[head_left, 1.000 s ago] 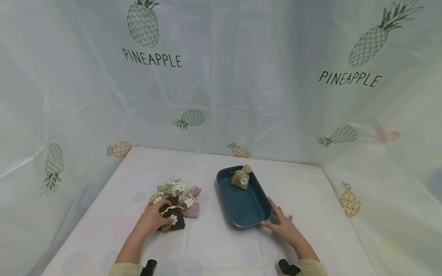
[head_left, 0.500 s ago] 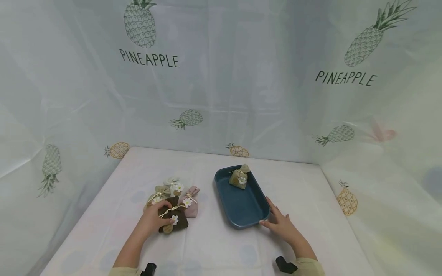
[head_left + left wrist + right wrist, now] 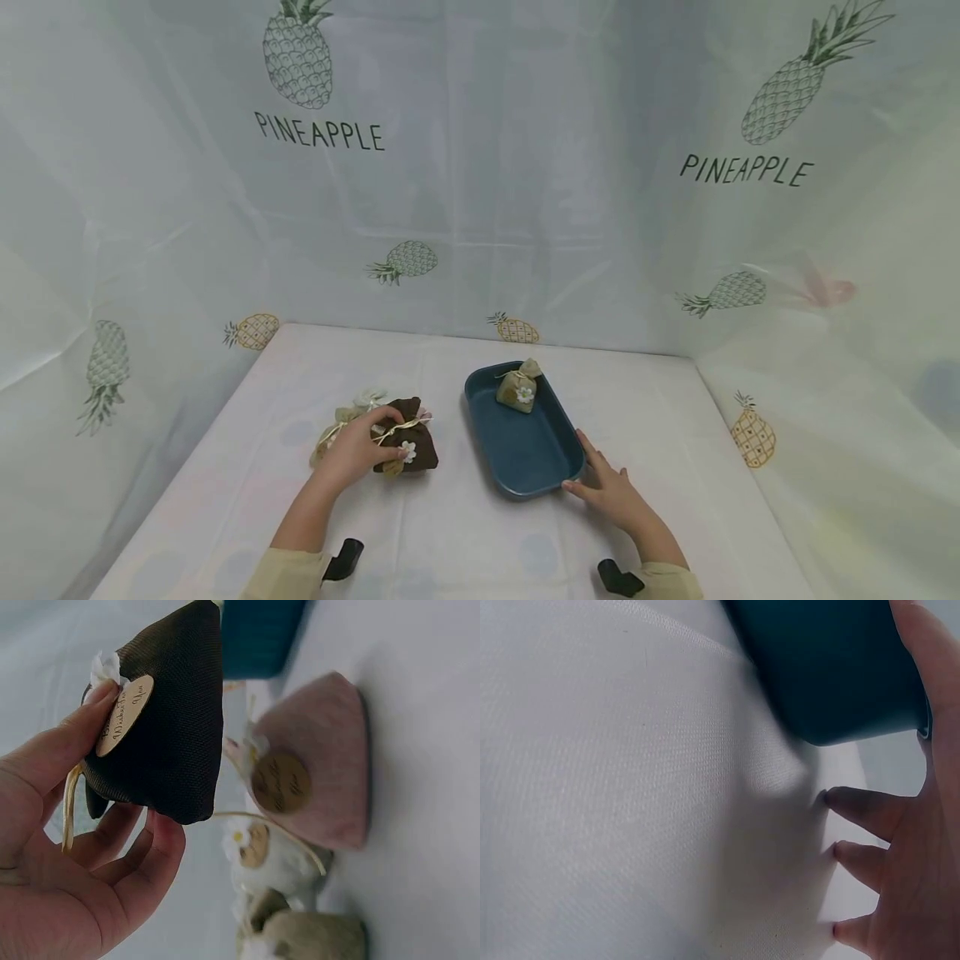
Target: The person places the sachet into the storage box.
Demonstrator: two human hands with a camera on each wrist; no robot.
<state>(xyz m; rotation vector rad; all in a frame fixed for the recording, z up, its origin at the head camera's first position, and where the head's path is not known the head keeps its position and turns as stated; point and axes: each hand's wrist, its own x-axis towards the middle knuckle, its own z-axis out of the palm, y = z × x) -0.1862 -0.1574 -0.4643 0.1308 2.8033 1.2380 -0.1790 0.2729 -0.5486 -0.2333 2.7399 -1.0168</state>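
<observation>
My left hand (image 3: 356, 452) pinches a dark brown drawstring pouch (image 3: 422, 454) between thumb and fingers. In the left wrist view this pouch (image 3: 169, 712), with a round paper tag and white flower, is raised off the table. A pink pouch (image 3: 319, 765) stands behind it, mostly covered by it in the head view. Farther along are a whitish pouch (image 3: 281, 862) and a beige one (image 3: 319, 936). Spread, fairly straight fingers of my right hand (image 3: 611, 492) touch the near right corner of a blue rectangular dish (image 3: 525, 454).
An olive-green pouch (image 3: 517, 392) with a white flower sits at the dish's far end. A white cloth (image 3: 465, 550) covers the table. Behind and at both sides hangs a pineapple-print curtain (image 3: 525, 192).
My left hand has lifted the brown pouch and carried it right and away from me, over the pink pouch. The right hand stays at the dish's corner.
</observation>
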